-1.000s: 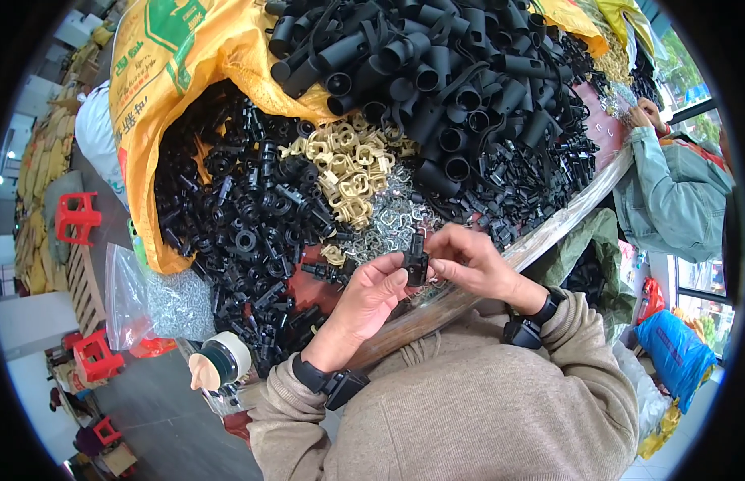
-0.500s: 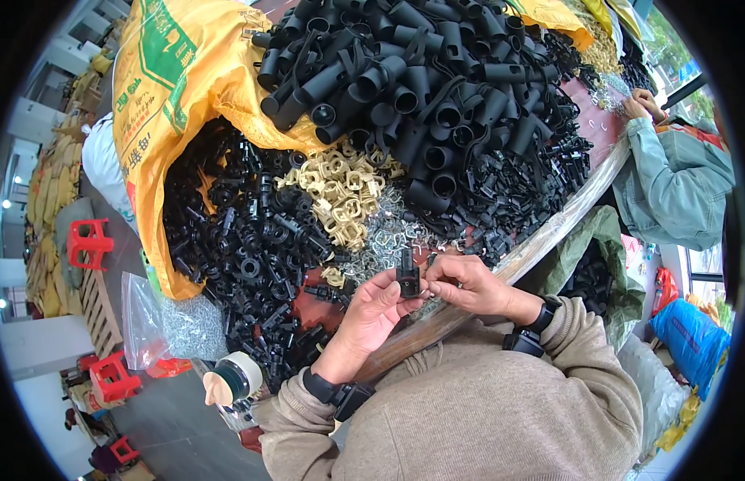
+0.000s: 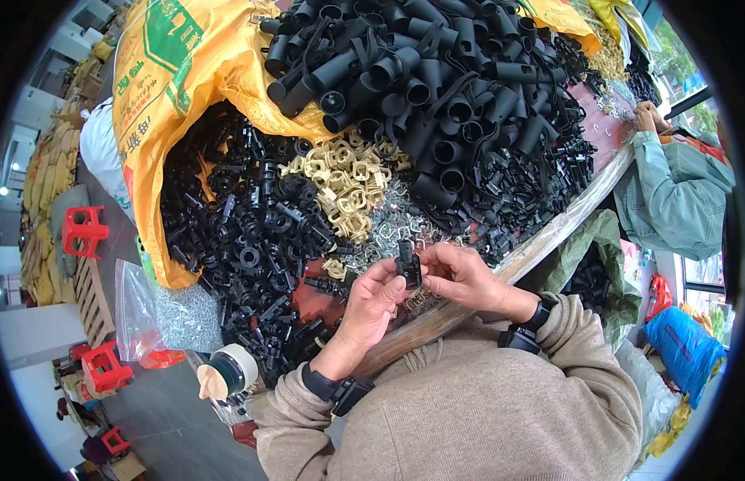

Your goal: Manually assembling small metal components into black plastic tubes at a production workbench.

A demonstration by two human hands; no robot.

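Over the near table edge, my left hand [image 3: 371, 308] grips a small black plastic fitting [image 3: 408, 266] between thumb and fingers, holding it upright. My right hand [image 3: 472, 280] is at the fitting's right side, thumb and fingers curled in against it; anything small pinched there is hidden. Just beyond lie bent silver wire clips [image 3: 395, 223] and a heap of beige plastic rings [image 3: 352, 188]. To the left spreads a pile of black plastic parts [image 3: 256, 228], some ring-shaped.
Black tubes [image 3: 444, 104] are heaped at the back, with small black pieces [image 3: 508, 224] at right. A yellow woven sack [image 3: 216, 64] opens at left. Near the left edge stand a clear bag of metal pieces [image 3: 188, 317] and a cream-lidded cup [image 3: 228, 373]. Another person's sleeve [image 3: 669, 184] is at far right.
The black fitting is tilted slightly and raised a little in my left hand. My right fingers have shifted up along its side. The whole view has moved slightly.
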